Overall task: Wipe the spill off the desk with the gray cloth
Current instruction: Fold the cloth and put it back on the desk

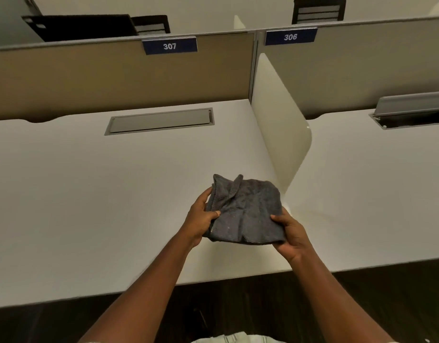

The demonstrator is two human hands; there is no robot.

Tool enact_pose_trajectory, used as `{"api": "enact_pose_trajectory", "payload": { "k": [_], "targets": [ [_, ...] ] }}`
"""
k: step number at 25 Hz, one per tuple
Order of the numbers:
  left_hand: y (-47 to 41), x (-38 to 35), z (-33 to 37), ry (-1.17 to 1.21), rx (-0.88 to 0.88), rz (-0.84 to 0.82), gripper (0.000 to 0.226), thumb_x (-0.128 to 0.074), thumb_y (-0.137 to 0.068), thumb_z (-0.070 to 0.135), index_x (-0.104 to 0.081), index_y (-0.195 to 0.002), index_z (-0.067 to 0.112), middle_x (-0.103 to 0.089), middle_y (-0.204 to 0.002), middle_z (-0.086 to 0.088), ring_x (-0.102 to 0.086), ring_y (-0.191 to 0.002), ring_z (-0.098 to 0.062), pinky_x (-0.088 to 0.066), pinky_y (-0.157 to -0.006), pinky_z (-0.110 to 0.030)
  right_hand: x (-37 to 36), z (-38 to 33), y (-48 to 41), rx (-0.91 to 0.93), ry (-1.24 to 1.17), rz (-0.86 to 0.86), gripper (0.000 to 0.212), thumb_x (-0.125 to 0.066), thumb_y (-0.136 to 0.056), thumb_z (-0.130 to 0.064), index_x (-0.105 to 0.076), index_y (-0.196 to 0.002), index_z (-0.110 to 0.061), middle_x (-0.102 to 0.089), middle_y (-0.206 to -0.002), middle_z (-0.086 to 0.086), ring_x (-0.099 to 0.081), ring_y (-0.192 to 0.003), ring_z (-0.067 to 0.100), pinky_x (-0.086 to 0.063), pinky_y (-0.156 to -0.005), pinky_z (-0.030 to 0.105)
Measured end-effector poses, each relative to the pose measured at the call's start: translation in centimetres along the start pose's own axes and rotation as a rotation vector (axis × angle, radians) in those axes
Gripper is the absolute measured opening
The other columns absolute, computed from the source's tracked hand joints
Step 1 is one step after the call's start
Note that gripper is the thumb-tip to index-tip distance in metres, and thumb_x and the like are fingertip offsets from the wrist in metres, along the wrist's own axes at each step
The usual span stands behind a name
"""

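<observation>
A folded gray cloth [247, 210] is held above the white desk [90, 194], near its right side. My left hand [201, 219] grips the cloth's left edge, thumb on top. My right hand [291, 233] grips its lower right corner. The far edge of the cloth is rumpled and stands up a little. I cannot make out any spill on the desk surface.
A white divider panel [277, 120] separates this desk from the neighbouring desk [374, 181] on the right. A gray cable hatch [161, 121] lies shut at the desk's back; the neighbour's hatch [411, 107] stands open. Tan partitions carry signs 307 [169, 46] and 306 [290, 37].
</observation>
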State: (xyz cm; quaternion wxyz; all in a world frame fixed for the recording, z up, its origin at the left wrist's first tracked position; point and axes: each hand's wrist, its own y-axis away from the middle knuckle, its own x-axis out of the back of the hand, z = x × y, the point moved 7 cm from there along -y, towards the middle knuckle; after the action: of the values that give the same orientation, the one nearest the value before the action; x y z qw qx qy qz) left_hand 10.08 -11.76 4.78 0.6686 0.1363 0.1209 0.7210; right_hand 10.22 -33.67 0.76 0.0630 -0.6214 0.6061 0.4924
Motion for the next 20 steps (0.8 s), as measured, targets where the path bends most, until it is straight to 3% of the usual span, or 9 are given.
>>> {"api": "enact_pose_trajectory", "payload": {
  "k": [3,7,10,12,15,16,18,20],
  "targets": [
    [-1.1,5.5,0.0,-0.027,-0.017,0.016,0.071,-0.057,-0.087,-0.009,-0.039,-0.141,0.034,-0.057,-0.126,0.001,-0.062,-0.106,-0.013,-0.057,-0.084,-0.033,-3.9,2.8,-2.2,0.011,0.046,0.004,0.045,-0.048,-0.083,0.008,-0.068,-0.114,-0.016,-0.069,-0.115,0.014,-0.065,-0.103,0.034,-0.06,-0.073,0.043],
    [-2.9,12.2,0.3,-0.077,-0.059,0.077,0.07,-0.058,-0.088,-0.007,-0.037,-0.143,0.03,-0.058,-0.125,0.001,-0.062,-0.104,-0.01,-0.053,-0.091,-0.035,-9.4,6.0,-5.1,0.003,0.182,-0.025,0.051,-0.042,-0.084,0.01,-0.066,-0.119,-0.019,-0.068,-0.119,0.011,-0.063,-0.108,0.034,-0.058,-0.079,0.045],
    [-4.0,16.2,0.4,-0.113,-0.099,0.151,0.067,-0.059,-0.089,-0.004,-0.038,-0.142,0.032,-0.059,-0.119,0.005,-0.059,-0.099,-0.002,-0.053,-0.08,-0.022,-13.0,8.0,-7.7,0.008,0.285,-0.02,0.055,-0.039,-0.083,0.013,-0.061,-0.124,-0.018,-0.064,-0.124,0.011,-0.06,-0.112,0.034,-0.055,-0.087,0.048],
    [-4.9,18.2,0.4,-0.124,-0.123,0.2,0.066,-0.059,-0.089,0.0,-0.038,-0.142,0.032,-0.058,-0.119,0.008,-0.059,-0.1,-0.003,-0.049,-0.071,-0.01,-14.7,8.8,-9.4,0.019,0.319,-0.004,0.055,-0.038,-0.085,0.013,-0.062,-0.122,-0.019,-0.065,-0.123,0.01,-0.061,-0.11,0.032,-0.056,-0.084,0.047],
    [-6.8,20.4,0.0,-0.153,-0.145,0.217,0.067,-0.058,-0.09,-0.002,-0.036,-0.145,0.029,-0.055,-0.129,0.003,-0.055,-0.11,-0.012,-0.046,-0.075,-0.007,-16.4,9.6,-11.9,0.023,0.401,0.039,0.054,-0.038,-0.084,0.014,-0.062,-0.119,-0.019,-0.066,-0.119,0.009,-0.062,-0.108,0.032,-0.058,-0.079,0.044],
    [-7.3,20.9,-0.3,-0.176,-0.137,0.216,0.067,-0.057,-0.09,-0.003,-0.035,-0.146,0.028,-0.054,-0.132,0.001,-0.055,-0.111,-0.014,-0.049,-0.079,-0.01,-16.7,9.8,-12.7,0.02,0.451,0.061,0.054,-0.037,-0.084,0.014,-0.061,-0.119,-0.018,-0.065,-0.118,0.009,-0.062,-0.106,0.031,-0.058,-0.077,0.043],
    [-8.2,21.5,-1.3,-0.245,-0.08,0.203,0.067,-0.055,-0.091,-0.005,-0.032,-0.147,0.023,-0.049,-0.14,-0.005,-0.053,-0.119,-0.023,-0.051,-0.096,-0.029,-17.1,10.2,-14.2,0.001,0.57,0.107,0.052,-0.037,-0.083,0.015,-0.061,-0.116,-0.018,-0.065,-0.113,0.008,-0.062,-0.101,0.028,-0.057,-0.071,0.037],
    [-8.9,21.7,-2.8,-0.302,-0.014,0.175,0.067,-0.056,-0.091,-0.003,-0.029,-0.148,0.019,-0.046,-0.145,-0.01,-0.05,-0.125,-0.029,-0.043,-0.107,-0.043,-17.1,10.7,-15.3,-0.026,0.704,0.156,0.048,-0.037,-0.083,0.015,-0.061,-0.108,-0.019,-0.064,-0.106,0.006,-0.062,-0.093,0.023,-0.055,-0.061,0.03]
  ]
}}
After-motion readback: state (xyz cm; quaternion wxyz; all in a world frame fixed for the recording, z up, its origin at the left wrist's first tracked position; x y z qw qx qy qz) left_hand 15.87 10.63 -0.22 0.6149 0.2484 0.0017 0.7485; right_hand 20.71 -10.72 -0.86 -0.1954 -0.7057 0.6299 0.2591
